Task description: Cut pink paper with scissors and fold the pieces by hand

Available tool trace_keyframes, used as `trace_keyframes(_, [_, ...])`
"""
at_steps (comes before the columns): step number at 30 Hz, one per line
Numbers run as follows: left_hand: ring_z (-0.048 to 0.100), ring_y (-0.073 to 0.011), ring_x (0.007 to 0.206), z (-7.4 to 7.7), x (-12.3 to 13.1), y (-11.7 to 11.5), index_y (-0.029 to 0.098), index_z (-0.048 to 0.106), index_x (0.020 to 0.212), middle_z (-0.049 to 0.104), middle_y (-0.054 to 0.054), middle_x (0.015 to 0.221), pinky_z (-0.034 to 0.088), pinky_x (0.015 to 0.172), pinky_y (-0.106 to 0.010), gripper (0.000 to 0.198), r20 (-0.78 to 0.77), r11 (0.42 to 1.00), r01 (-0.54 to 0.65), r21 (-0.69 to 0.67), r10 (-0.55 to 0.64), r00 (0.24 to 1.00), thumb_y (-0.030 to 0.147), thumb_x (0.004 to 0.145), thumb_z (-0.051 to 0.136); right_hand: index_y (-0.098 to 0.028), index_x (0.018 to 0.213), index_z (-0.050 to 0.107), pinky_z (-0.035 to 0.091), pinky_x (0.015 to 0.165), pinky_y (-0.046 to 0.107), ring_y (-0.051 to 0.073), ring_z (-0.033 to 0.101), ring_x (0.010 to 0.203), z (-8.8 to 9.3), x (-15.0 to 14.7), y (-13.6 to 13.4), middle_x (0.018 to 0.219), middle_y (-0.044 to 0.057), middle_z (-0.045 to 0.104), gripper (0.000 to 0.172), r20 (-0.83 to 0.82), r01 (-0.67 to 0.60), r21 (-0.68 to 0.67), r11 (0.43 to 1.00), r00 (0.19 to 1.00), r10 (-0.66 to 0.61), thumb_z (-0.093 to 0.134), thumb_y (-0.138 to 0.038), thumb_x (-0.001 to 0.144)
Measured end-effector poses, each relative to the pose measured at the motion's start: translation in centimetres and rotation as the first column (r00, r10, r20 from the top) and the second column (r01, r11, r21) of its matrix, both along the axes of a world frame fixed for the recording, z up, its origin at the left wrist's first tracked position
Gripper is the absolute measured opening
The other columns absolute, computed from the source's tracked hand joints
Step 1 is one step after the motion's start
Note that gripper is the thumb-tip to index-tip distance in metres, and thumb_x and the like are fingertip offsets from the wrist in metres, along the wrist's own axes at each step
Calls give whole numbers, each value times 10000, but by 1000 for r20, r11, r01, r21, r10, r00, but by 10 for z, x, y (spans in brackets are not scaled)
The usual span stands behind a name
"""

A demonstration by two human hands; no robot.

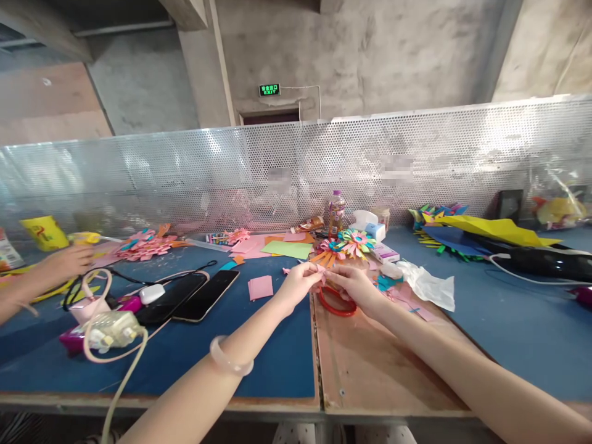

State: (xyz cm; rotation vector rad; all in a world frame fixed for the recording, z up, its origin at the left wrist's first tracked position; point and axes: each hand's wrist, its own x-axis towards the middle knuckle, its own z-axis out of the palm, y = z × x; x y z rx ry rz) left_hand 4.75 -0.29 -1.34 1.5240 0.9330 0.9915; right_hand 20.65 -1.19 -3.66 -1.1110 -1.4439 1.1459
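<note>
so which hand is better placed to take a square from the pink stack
Probably the left hand: it is nearer the pink stack; the right hand is farther off, by the red handle.

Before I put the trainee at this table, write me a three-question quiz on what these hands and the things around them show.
1. True or false: the left hand and right hand both hold a small piece of pink paper.
2. Which arm wears the pale bangle? A) right; B) left; C) both.
3. Fill the gap: the pink paper squares left of the left hand lie on a ____ tabletop.

Key: 1 true; 2 B; 3 blue.
</note>
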Motion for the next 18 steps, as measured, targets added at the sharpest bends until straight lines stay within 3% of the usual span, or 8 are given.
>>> trace_keyframes(5, [596, -141, 716, -2, -1, 2, 146, 596, 780, 624, -32, 737, 478, 683, -278, 140, 18, 999, 33, -35, -33, 999, 269, 715, 610, -135, 751, 657, 168, 370, 202, 51, 291, 381, 6, -2, -5, 443, -45, 403, 411, 55, 39, 30, 999, 998, -41, 623, -535, 659])
trace_keyframes(12, [611, -122, 716, -4, -2, 5, 121, 625, 847, 645, -58, 786, 482, 692, -248, 171, 109, 986, 38, -161, -20, 994, 228, 714, 636, -143, 794, 666, 290, 439, 214, 75, 406, 477, 7, -3, -6, 662, 24, 617, 357, 28, 61, 150, 987, 997, -66, 632, -477, 673])
trace_keyframes(18, [640, -151, 729, -2, -3, 5, 102, 623, 829, 668, -90, 802, 493, 782, -311, 201, 128, 982, 41, -186, -18, 992, 241, 693, 677, -148, 849, 645, 220, 386, 210, 60, 335, 395, 7, -5, -6, 544, -11, 551, 393, 13, 76, 56, 996, 997, -77, 627, -496, 666])
